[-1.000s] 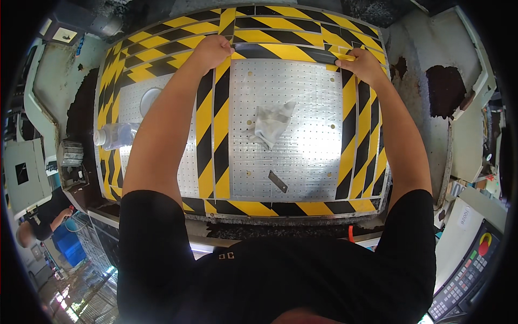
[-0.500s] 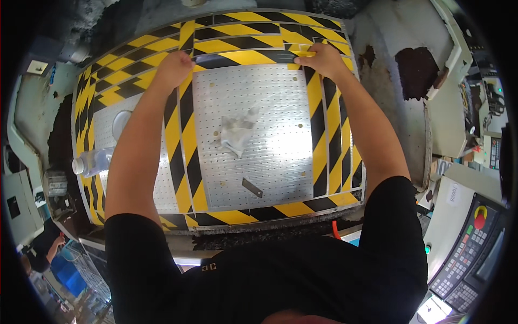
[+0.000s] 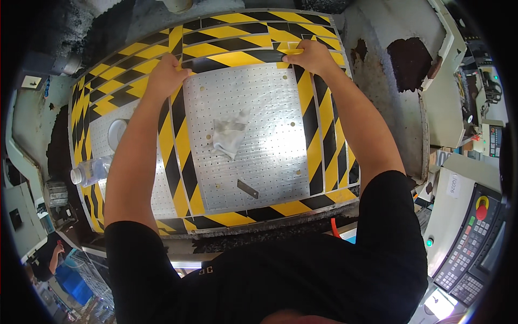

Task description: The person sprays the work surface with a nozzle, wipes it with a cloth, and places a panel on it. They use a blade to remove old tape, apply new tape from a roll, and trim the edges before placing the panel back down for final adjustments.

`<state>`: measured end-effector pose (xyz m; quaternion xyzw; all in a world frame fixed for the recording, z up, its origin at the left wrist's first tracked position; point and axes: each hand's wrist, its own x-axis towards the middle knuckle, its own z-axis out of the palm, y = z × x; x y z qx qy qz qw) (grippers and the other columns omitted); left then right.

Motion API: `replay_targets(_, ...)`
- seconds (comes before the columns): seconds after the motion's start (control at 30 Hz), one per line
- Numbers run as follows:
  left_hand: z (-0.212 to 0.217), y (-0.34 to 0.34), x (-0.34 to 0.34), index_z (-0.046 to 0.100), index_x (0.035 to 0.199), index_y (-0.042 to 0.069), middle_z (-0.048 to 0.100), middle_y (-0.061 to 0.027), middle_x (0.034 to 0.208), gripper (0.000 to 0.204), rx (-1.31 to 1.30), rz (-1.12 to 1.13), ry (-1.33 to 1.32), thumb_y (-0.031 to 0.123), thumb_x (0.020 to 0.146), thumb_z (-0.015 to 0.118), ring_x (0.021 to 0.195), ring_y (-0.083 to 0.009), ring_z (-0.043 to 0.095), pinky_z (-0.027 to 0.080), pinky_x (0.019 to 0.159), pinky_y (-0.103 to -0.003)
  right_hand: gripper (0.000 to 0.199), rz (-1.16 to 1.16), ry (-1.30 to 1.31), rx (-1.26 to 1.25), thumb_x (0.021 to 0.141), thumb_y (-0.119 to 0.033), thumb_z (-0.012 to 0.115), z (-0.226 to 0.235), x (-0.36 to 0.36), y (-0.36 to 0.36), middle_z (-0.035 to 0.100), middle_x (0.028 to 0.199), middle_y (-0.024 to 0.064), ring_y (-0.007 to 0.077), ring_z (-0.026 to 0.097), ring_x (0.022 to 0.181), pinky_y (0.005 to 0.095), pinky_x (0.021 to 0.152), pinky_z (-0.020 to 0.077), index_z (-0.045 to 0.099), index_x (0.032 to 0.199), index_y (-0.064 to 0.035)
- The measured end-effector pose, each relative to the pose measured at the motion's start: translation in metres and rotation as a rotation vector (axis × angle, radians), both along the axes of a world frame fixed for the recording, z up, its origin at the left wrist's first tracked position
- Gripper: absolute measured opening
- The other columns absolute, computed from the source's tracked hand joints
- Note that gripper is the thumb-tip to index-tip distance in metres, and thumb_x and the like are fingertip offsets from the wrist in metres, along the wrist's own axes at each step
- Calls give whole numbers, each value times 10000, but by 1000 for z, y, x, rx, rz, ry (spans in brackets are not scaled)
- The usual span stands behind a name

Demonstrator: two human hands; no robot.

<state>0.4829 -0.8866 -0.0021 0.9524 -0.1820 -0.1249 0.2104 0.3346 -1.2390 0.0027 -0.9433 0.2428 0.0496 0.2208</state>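
Tape [image 3: 232, 59] edging plate [image 3: 270, 121]; left hand [image 3: 168, 77], right hand [image 3: 312, 55] well apart.

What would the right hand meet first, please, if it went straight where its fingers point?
Probably the black-and-yellow strip running leftward from the right hand, though depth is unclear.

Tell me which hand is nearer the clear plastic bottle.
Left. The left hand is beyond the bottle and to its right; the right hand is much farther right, touching the striped tape.
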Motion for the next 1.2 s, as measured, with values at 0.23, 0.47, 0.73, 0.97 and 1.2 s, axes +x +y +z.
replay_targets(0.23,-26,-88,-82,590,1220,-1,639,-209,1215,426,-148,-629,-408,280,912,676,1196,-391,576,455,1023,-449,723,36,-12,-29,692,-461,883,4,1,4,725,1093,199,317,708,1017,376,875,552,682,1217,-5)
replay_targets(0.47,-30,-165,-110,307,1556,-12,261,-190,1641,821,208,-620,-323,588,1007,417,1535,-336,207,168,1251,-452,770,10,-29,25,657,-405,916,2,3,-2,700,1122,195,323,697,1031,376,883,547,622,1275,-53)
replay_targets(0.73,-21,-158,-102,322,1563,37,246,-137,1659,783,121,-637,-290,581,1008,420,1542,-310,195,166,1255,-435,783,65,-219,-494,704,-427,875,13,-9,25,600,1187,233,369,652,1047,470,866,546,573,1336,-75)
replay_targets(0.97,-43,-11,-51,333,1564,67,302,-103,1645,680,232,-372,-379,502,1043,378,1538,-297,221,182,1245,-475,374,663,-50,34,837,-384,757,20,-136,163,633,914,175,388,629,852,494,772,515,611,913,-48)
replay_targets(1.2,-32,-30,-70,270,1594,90,220,-175,1663,801,262,-80,-244,626,1004,351,1539,-344,210,165,1232,-526,334,854,-101,68,807,-271,752,7,-193,206,655,921,173,340,678,874,434,766,548,624,955,0)
